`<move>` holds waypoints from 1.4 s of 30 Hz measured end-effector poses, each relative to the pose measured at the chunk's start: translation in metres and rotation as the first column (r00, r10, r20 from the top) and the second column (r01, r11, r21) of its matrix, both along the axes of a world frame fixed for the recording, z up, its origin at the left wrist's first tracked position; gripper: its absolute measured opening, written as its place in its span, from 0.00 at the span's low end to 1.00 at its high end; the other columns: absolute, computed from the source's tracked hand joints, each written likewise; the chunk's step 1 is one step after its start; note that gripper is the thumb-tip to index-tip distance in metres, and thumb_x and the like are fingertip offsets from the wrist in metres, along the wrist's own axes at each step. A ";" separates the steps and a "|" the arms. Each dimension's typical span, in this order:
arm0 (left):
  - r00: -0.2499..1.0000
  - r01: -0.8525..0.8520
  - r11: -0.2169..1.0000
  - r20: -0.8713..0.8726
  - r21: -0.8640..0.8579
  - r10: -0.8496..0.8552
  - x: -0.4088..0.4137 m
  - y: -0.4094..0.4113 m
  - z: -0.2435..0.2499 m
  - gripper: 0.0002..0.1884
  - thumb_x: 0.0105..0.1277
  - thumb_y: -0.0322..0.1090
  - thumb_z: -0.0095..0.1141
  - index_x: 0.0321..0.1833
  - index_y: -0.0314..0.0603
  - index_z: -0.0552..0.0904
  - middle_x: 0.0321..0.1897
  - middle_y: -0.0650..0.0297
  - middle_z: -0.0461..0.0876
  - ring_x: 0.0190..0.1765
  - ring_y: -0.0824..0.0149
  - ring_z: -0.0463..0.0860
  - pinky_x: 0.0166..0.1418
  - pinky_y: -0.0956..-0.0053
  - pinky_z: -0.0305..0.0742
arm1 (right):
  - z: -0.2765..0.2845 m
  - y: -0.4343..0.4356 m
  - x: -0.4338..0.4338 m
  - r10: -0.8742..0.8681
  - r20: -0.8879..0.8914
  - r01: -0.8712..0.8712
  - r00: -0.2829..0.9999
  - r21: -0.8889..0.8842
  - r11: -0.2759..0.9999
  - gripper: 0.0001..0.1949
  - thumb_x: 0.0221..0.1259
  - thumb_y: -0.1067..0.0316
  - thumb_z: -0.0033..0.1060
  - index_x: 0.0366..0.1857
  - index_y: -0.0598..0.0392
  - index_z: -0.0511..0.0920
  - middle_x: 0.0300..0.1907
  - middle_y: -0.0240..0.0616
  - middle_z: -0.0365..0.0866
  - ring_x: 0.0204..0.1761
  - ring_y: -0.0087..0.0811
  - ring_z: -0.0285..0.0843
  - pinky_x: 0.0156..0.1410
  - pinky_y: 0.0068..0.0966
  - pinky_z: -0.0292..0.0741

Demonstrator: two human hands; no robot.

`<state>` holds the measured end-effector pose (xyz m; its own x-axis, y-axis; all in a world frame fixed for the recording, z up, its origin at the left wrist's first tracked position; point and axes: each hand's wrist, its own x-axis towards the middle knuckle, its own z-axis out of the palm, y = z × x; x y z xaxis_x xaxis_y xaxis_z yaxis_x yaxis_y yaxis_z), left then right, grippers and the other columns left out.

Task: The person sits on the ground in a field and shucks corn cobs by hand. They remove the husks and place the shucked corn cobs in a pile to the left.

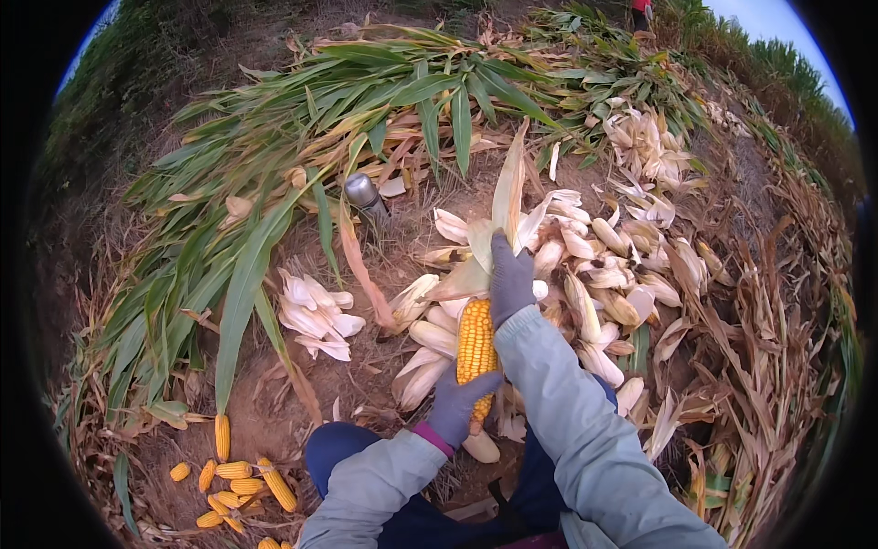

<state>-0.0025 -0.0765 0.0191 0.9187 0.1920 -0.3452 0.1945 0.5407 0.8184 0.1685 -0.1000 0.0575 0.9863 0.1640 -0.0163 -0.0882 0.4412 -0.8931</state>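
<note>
My left hand (461, 405), in a grey glove, grips the lower end of a yellow ear of corn (476, 341). Most of its kernels are bare. Around the pale husk (507, 195) at the ear's upper end, my gloved right hand (512, 280) is closed. Long husk leaves stick up past its fingers and others spread to the left. Beneath and beside both hands lies a heap of corn ears in dry husks (607, 302), reaching off to the right.
Several husked yellow ears (248, 486) lie at the lower left. Loose husks (319, 316) are on the soil at the left. A metal flask (365, 194) stands near cut green corn stalks (274, 137). Dry stalks (761, 384) line the right. A person in red (641, 10) is far off.
</note>
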 end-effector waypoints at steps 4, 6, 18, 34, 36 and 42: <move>0.990 -0.134 0.990 0.057 0.044 0.131 0.002 -0.012 -0.011 0.14 0.59 0.32 0.60 0.45 0.34 0.75 0.31 0.63 0.78 0.29 0.72 0.78 0.32 0.79 0.74 | -0.011 0.004 0.006 0.000 -0.003 0.000 1.000 -0.140 0.990 0.26 0.65 0.46 0.52 0.44 0.67 0.78 0.33 0.40 0.79 0.34 0.29 0.73 0.42 0.27 0.70; 0.994 -0.113 0.994 0.004 0.002 0.113 0.001 -0.011 -0.009 0.14 0.60 0.33 0.59 0.45 0.34 0.75 0.30 0.63 0.78 0.28 0.72 0.78 0.30 0.80 0.74 | -0.006 0.003 0.003 0.006 -0.022 -0.009 1.000 -0.140 0.990 0.27 0.64 0.45 0.52 0.44 0.66 0.78 0.34 0.41 0.79 0.35 0.30 0.73 0.42 0.27 0.70; 0.975 0.141 0.986 -0.158 -0.087 -0.153 -0.010 0.057 0.032 0.21 0.54 0.29 0.58 0.51 0.30 0.73 0.27 0.56 0.78 0.23 0.65 0.79 0.24 0.75 0.78 | -0.021 -0.011 0.011 0.471 -0.133 -0.383 0.872 0.415 0.826 0.28 0.58 0.46 0.62 0.50 0.63 0.74 0.42 0.38 0.78 0.43 0.28 0.74 0.51 0.24 0.71; 0.998 -0.066 0.996 0.011 -0.052 0.067 0.008 -0.010 -0.011 0.15 0.60 0.31 0.59 0.49 0.35 0.75 0.33 0.62 0.79 0.30 0.69 0.80 0.34 0.76 0.78 | 0.003 -0.002 0.009 -0.004 -0.109 0.010 0.994 0.050 0.999 0.29 0.62 0.46 0.56 0.47 0.70 0.74 0.37 0.42 0.78 0.35 0.30 0.73 0.39 0.25 0.71; 0.981 -0.189 0.965 0.006 -0.181 0.193 0.011 -0.028 -0.023 0.15 0.61 0.34 0.58 0.49 0.35 0.75 0.34 0.62 0.80 0.31 0.69 0.81 0.34 0.76 0.78 | 0.005 0.001 0.004 0.008 -0.174 0.029 0.985 0.214 0.976 0.26 0.63 0.47 0.55 0.48 0.66 0.74 0.35 0.39 0.78 0.32 0.29 0.74 0.36 0.26 0.72; 0.998 -0.001 0.980 -0.069 -0.200 -0.013 0.011 0.010 -0.012 0.16 0.60 0.33 0.61 0.49 0.37 0.77 0.35 0.64 0.80 0.32 0.70 0.81 0.38 0.78 0.77 | -0.008 0.006 0.019 0.052 -0.325 0.112 0.944 0.466 0.877 0.18 0.64 0.48 0.56 0.41 0.55 0.77 0.26 0.36 0.79 0.23 0.28 0.77 0.22 0.22 0.69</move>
<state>0.0088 -0.0666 0.0070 0.8919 0.1076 -0.4392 0.2509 0.6903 0.6786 0.1878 -0.0943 0.0495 0.9447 0.2033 -0.2574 -0.3103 0.8083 -0.5003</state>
